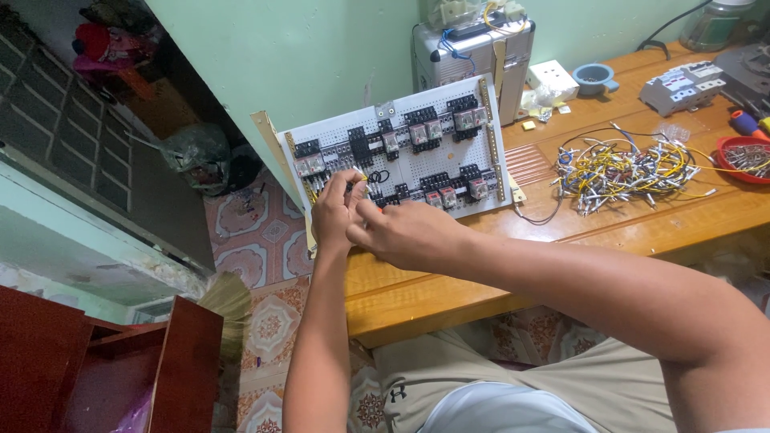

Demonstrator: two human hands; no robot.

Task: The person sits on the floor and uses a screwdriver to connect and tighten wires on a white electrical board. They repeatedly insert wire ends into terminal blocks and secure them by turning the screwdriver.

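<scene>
At the far left stands a dark red wooden cabinet point(120, 361), and beside it a straw broom point(228, 301) lies on the patterned tile floor point(257, 232). The left hand point(335, 210) is raised at the lower left corner of the white perforated panel point(401, 148), with thumb and fingers pinched together on a thin yellow wire point(358, 178). The right hand point(401, 234) is just beside it and touches it; its fingers are closed near the same wire, but I cannot tell if they hold it. The panel leans upright on the wooden tabletop point(609, 228) and carries rows of black relays point(425, 132). To the right lies a bundle of yellow, white and blue wires point(622, 170). At the far right is a red tray of small metal parts point(747, 156).
</scene>
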